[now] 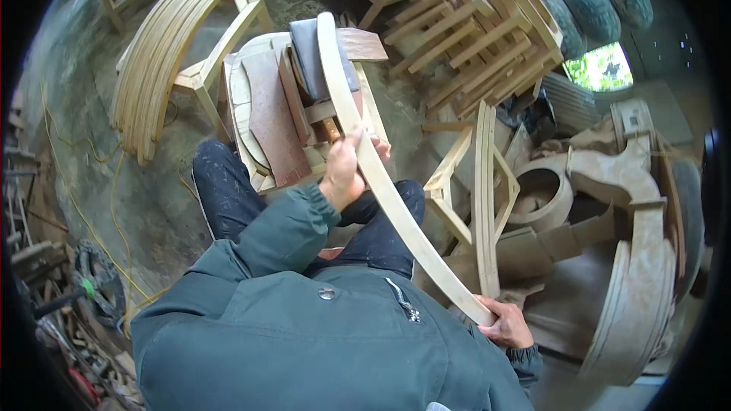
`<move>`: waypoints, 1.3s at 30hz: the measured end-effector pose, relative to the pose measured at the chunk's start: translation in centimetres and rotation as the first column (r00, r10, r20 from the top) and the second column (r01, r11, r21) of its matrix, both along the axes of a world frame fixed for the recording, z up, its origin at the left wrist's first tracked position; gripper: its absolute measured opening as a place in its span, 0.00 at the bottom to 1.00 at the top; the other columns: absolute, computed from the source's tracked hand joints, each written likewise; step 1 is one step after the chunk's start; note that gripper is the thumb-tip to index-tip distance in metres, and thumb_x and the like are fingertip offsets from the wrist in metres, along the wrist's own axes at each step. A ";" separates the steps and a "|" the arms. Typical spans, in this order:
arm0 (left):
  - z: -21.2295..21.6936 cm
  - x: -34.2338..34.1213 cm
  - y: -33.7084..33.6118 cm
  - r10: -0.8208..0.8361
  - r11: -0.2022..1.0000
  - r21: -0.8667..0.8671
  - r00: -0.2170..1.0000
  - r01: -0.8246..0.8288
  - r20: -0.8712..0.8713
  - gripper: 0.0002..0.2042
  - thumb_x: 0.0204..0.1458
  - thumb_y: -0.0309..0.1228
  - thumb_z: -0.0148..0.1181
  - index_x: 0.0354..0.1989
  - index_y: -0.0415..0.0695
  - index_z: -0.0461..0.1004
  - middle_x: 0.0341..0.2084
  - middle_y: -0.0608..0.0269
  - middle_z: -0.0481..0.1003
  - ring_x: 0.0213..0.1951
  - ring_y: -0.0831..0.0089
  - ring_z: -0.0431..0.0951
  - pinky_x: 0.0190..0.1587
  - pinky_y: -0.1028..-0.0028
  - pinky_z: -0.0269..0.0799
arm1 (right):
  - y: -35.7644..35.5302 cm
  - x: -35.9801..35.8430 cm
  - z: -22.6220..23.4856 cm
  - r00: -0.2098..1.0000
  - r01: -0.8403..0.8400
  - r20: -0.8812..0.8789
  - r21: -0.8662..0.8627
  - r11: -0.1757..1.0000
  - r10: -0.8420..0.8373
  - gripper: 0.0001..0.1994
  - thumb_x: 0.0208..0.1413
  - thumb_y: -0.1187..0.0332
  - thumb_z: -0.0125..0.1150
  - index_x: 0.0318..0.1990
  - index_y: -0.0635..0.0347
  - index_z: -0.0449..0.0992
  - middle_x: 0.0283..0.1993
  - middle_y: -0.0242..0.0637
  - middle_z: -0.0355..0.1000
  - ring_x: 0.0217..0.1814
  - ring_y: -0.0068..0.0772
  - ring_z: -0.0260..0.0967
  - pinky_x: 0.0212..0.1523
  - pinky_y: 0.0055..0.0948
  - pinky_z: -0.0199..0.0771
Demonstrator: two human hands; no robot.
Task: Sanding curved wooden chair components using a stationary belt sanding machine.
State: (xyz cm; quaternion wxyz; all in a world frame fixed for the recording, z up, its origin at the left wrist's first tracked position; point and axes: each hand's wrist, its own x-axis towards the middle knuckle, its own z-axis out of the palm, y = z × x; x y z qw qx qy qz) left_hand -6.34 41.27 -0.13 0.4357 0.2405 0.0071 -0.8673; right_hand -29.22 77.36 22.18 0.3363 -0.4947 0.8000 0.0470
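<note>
A long, pale, curved wooden strip [412, 230] slants across my body, from the low work stand to my right side. My left hand [345, 170] is wrapped around it near the middle. At its lower end my right hand [509, 324] grips it, fingers closed. The strip's upper part lies over a dark grey pad [304, 53] on the stand. Beside the pad lies a reddish-brown curved sheet [270, 118], which looks like abrasive paper or thin board. A small orange-brown piece [331, 129] shows just beyond my left hand.
Several curved wooden strips [171, 38] lean on a frame at the left. Slatted wooden frames [487, 34] are stacked far right. Another strip bundle [485, 205] stands right of my knees, near a dusty machine [632, 259]. A yellow cord [91, 228] crosses the floor at left.
</note>
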 end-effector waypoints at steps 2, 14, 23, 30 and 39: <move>-0.8 -0.6 3.0 -0.065 0.987 -0.133 0.985 0.086 0.161 0.17 0.71 0.43 0.54 0.50 0.38 0.69 0.42 0.49 0.77 0.43 0.54 0.83 0.49 0.53 0.83 | 4.0 -0.6 -3.4 0.999 0.014 -0.038 -0.168 0.986 -0.021 0.32 0.39 0.66 0.73 0.59 0.55 0.82 0.49 0.47 0.83 0.49 0.49 0.83 0.54 0.38 0.82; 0.3 2.5 -9.7 0.831 0.501 -0.224 -0.392 0.836 0.394 0.40 0.63 0.49 0.55 0.78 0.39 0.53 0.77 0.45 0.53 0.80 0.44 0.44 0.75 0.33 0.36 | 7.8 -2.8 -20.5 0.997 -0.066 -0.065 -0.618 0.783 0.032 0.26 0.35 0.67 0.75 0.49 0.48 0.85 0.29 0.40 0.76 0.31 0.47 0.76 0.35 0.42 0.75; -1.8 2.6 -17.3 0.719 0.589 -0.113 -0.455 0.800 0.525 0.35 0.66 0.43 0.47 0.79 0.38 0.52 0.80 0.47 0.48 0.82 0.46 0.37 0.75 0.30 0.31 | 6.6 -4.8 -20.2 0.997 -0.072 -0.037 -0.629 0.774 0.063 0.29 0.32 0.68 0.76 0.51 0.51 0.83 0.30 0.38 0.77 0.32 0.43 0.77 0.35 0.41 0.74; -1.5 0.5 -19.5 0.738 0.542 -0.028 -0.460 0.840 0.493 0.35 0.62 0.36 0.45 0.78 0.35 0.52 0.80 0.46 0.48 0.81 0.45 0.40 0.77 0.33 0.32 | 5.2 -5.0 -20.6 0.999 0.003 0.045 -0.597 0.802 0.029 0.27 0.33 0.69 0.76 0.49 0.52 0.83 0.33 0.39 0.79 0.33 0.45 0.78 0.36 0.41 0.76; -1.1 2.0 -26.1 0.729 0.536 0.008 -0.468 0.844 0.499 0.36 0.62 0.36 0.45 0.79 0.37 0.50 0.80 0.46 0.47 0.81 0.43 0.39 0.77 0.34 0.33 | -0.2 -4.7 -20.5 0.992 0.013 0.104 -0.617 0.787 0.066 0.25 0.36 0.69 0.75 0.49 0.55 0.82 0.35 0.41 0.80 0.35 0.47 0.79 0.37 0.41 0.78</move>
